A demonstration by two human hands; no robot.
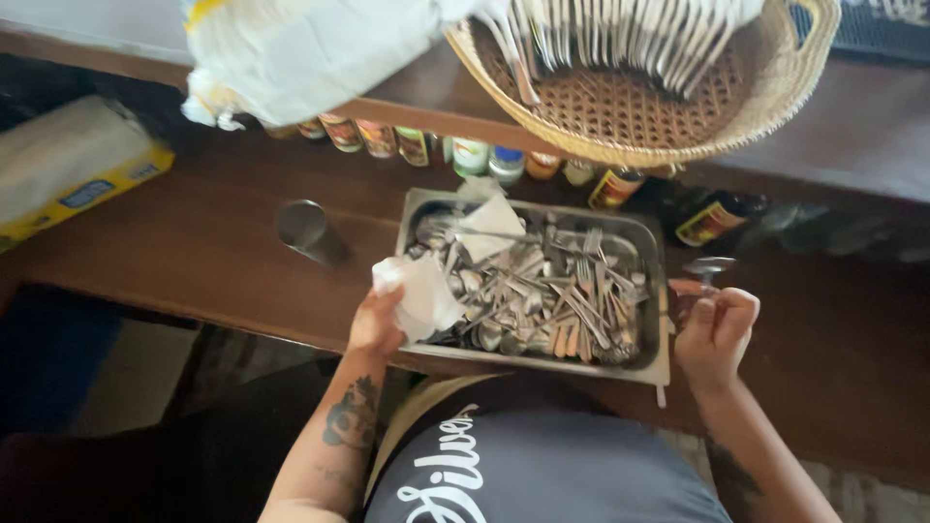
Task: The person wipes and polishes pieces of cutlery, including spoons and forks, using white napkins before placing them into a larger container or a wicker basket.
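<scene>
left hand [376, 324] grips a white cloth [423, 295] at the tray [659, 329] edge. right hand [717, 329], beside the tray's opposite edge, pinches a spoon [707, 268]. cutlery [552, 295] lies between both hands.

Wicker basket [775, 107] of forks upper right, metal cup [308, 230] on tabletop [194, 261], sauce bottles [484, 155] in a row, yellow box [73, 165] left.
</scene>
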